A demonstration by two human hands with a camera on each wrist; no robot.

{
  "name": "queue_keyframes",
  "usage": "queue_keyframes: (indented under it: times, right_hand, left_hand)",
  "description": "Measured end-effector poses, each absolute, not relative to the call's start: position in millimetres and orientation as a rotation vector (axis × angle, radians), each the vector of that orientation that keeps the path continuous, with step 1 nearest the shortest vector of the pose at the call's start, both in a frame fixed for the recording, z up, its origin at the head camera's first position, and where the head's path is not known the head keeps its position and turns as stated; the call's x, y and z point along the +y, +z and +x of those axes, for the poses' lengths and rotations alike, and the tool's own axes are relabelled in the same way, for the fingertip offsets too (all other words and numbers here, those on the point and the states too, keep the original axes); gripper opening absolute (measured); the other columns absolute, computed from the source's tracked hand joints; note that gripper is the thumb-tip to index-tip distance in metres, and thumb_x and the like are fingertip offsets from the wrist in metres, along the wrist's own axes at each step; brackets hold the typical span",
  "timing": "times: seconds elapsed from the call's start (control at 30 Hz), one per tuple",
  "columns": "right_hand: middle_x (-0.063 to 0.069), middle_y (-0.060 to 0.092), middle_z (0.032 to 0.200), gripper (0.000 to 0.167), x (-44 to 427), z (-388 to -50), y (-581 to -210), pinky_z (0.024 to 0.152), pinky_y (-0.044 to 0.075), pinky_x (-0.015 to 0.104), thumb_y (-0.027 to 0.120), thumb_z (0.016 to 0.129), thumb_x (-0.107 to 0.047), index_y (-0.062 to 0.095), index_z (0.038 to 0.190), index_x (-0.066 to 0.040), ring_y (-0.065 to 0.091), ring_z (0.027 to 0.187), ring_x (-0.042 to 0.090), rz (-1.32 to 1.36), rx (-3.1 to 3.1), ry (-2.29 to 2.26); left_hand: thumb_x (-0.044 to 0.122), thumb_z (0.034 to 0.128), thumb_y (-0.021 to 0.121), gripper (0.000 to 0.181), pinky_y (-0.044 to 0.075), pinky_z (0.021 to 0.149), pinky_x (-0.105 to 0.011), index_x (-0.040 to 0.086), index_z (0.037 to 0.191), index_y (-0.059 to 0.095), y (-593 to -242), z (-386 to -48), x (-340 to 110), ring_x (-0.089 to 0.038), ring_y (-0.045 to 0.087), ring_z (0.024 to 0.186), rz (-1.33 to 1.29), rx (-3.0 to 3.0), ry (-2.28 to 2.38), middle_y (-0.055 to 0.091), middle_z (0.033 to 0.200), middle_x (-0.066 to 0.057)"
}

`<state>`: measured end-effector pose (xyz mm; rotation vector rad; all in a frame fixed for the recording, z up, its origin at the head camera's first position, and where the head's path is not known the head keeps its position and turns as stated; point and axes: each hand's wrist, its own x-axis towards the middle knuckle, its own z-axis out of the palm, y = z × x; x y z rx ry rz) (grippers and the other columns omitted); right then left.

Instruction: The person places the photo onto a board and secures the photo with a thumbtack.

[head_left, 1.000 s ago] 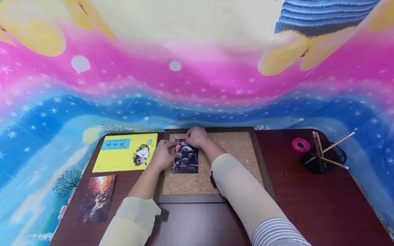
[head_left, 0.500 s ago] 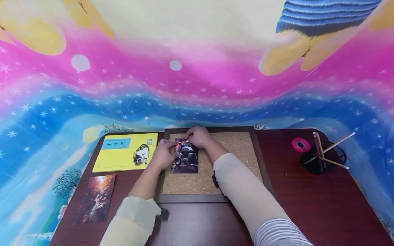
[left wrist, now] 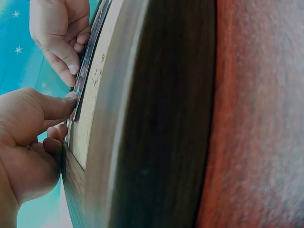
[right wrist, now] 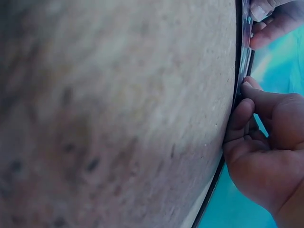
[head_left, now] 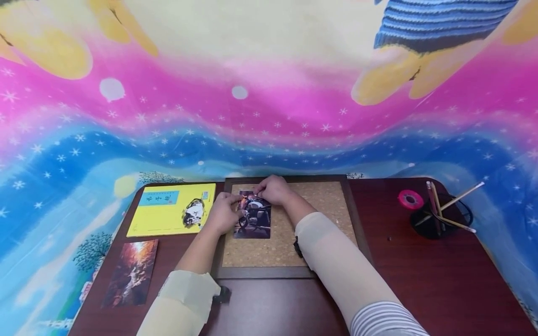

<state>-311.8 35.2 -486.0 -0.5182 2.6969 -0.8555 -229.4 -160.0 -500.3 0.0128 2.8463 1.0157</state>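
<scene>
A motorcycle photo lies on the cork board, left of its middle. My left hand rests at the photo's left edge, with thumb and forefinger pressing on it. My right hand is at the photo's top edge, its thumb and forefinger pinching a small pale thing mostly hidden by the fingertips. In the left wrist view, the left hand has its thumb against the photo's edge. The right wrist view shows the right hand with curled fingers close to the board.
A yellow book lies left of the board, with a second photo in front of it. At the right stand a black pencil holder with several pencils and a pink tape roll. A tiny dark speck lies on the table.
The right forearm has swung slightly to the right while its fingertips stay at the photo's top edge. The left hand and the photo keep their places.
</scene>
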Motion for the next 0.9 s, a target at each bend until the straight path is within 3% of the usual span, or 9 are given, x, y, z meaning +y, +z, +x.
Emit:
queue_keyframes:
  times: [0.57, 0.9]
  right_hand:
    - [-0.002, 0.076, 0.117, 0.018, 59, -302, -488, 0.101, 0.05, 0.038, 0.073, 0.095, -0.016, 0.083, 0.11, -0.022, 0.065, 0.115, 0.02, -0.502, 2.61, -1.091]
    - [-0.002, 0.076, 0.113, 0.021, 90, -284, -482, 0.095, 0.052, 0.038, 0.073, 0.095, -0.014, 0.081, 0.113, -0.019, 0.066, 0.105, 0.018, -0.506, 2.574, -1.159]
  left_hand:
    - [0.018, 0.0941, 0.076, 0.051, 0.045, 0.106, -0.051, 0.006, 0.142, 0.064, -500, -228, -160, -0.036, 0.055, 0.123, 0.047, 2.849, 1.017, 0.05, 0.136, -0.02]
    - [0.018, 0.0961, 0.075, 0.051, 0.045, 0.107, -0.054, 0.003, 0.143, 0.061, -498, -226, -160, -0.04, 0.055, 0.124, 0.06, 2.859, 1.003, 0.048, 0.139, -0.023]
